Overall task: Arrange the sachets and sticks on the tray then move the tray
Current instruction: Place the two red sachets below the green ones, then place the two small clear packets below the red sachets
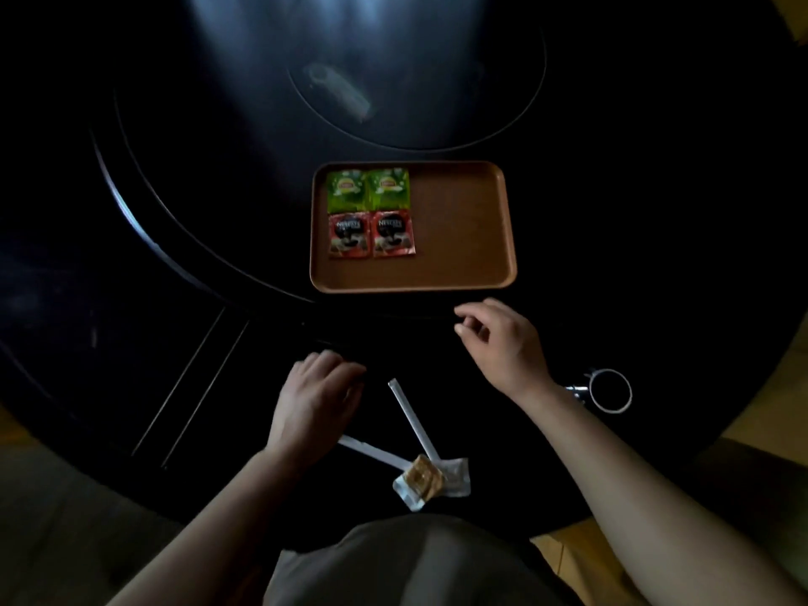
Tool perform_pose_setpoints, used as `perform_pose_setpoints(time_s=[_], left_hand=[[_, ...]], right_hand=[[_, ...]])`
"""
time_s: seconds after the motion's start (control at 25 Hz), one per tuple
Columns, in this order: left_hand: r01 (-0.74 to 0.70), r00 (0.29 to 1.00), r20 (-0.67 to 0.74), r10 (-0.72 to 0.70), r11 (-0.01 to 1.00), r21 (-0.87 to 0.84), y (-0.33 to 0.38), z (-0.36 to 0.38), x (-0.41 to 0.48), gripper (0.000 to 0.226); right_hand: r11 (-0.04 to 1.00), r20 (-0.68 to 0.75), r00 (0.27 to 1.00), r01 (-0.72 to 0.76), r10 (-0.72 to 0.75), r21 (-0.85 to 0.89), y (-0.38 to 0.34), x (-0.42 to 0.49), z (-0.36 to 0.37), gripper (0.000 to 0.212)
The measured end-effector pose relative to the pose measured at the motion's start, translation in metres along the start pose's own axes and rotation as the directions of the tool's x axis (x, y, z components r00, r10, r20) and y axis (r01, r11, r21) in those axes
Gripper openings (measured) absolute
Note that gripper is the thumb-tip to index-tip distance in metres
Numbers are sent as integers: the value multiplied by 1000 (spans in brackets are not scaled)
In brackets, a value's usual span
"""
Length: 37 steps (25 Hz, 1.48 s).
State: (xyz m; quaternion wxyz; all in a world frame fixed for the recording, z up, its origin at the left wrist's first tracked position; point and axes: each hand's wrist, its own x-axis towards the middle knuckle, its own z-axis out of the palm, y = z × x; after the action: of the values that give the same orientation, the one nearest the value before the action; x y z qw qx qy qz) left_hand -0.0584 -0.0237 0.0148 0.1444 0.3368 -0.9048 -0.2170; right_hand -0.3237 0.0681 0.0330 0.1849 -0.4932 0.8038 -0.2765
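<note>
A brown rectangular tray [463, 238] sat on a dark round table [175, 212], a little beyond the person's hands. Its left half held four sachets in a neat block: two green tea sachets [368, 190] side by side along the far edge, and two red coffee sachets [371, 234] side by side just near of them, touching or almost touching the green pair. The right half of the tray was bare.

The left hand [317, 400] lay palm down low over the table, near and to the left of the tray, its fingers loosely curled and holding nothing that could be seen. The right hand [503, 343] hovered just near of the tray's near edge, fingers half bent with thumb and forefinger drawn close; it looked empty, though motion blur made that hard to settle.

Close to the person's body, two white paper-wrapped sticks [413, 419] lay on the table in a V, their near ends meeting by two small sachets [430, 478]. One of these was clear with tan contents, possibly sugar, and overlapped a pale one to its right.

A roll of tape [610, 390] rested on the table to the right, just beyond the right forearm.
</note>
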Motion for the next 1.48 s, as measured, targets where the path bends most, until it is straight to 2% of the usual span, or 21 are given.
perform_pose_setpoints(time_s=[0.08, 0.16, 0.28, 0.44, 0.6, 0.68, 0.72, 0.8, 0.88, 0.96, 1.04, 1.12, 1.32, 1.48], left_hand=[[12, 994, 111, -8, 999, -37, 14, 14, -43, 19], [56, 977, 211, -44, 997, -50, 28, 29, -72, 28], [85, 951, 302, -67, 995, -45, 48, 52, -90, 37], [145, 941, 308, -140, 989, 6, 68, 68, -87, 44], [127, 936, 321, -142, 990, 67, 79, 75, -82, 32], [266, 916, 315, -249, 964, -11, 82, 72, -81, 33], [371, 886, 326, -330, 926, -70, 84, 68, -82, 34], [542, 814, 353, -460, 820, -182, 83, 57, -82, 29], [659, 749, 340, -569, 693, -291, 78, 45, -80, 18], [722, 681, 301, -668, 544, -427, 72, 31, -75, 16], [721, 629, 291, -721, 399, -567, 70, 15, -63, 16], [692, 610, 289, -738, 317, -649, 69, -1, -47, 14], [658, 534, 296, -792, 170, -733, 56, -26, -1, 9], [637, 504, 282, -817, 131, -760, 40, -34, 48, 7]], right_hand=[[998, 131, 989, -63, 62, 7, 14, -48, 1, 17], [995, 304, 947, -101, 104, -26, 24, -90, 10, 21], [992, 446, 888, -69, 111, -109, 33, -128, 23, 32], [984, 499, 866, 64, 29, -167, 32, -140, 29, 38], [952, 510, 856, 218, -82, -213, 29, -137, 37, 14], [956, 513, 856, 203, -69, -210, 28, -136, 37, 7], [966, 507, 861, 164, -42, -199, 29, -136, 35, 5], [988, 497, 863, -23, 96, -150, 29, -133, 26, 15], [977, 481, 851, -201, 211, -75, 30, -127, 13, 20], [964, 452, 859, -266, 239, -4, 29, -121, 3, 15], [948, 413, 872, -313, 262, 60, 24, -113, -3, 13], [929, 373, 884, -348, 281, 126, 19, -102, -5, 11], [931, 292, 921, -317, 257, 181, 2, -55, -9, 7], [936, 213, 947, -285, 241, 208, -15, -1, -17, 10]])
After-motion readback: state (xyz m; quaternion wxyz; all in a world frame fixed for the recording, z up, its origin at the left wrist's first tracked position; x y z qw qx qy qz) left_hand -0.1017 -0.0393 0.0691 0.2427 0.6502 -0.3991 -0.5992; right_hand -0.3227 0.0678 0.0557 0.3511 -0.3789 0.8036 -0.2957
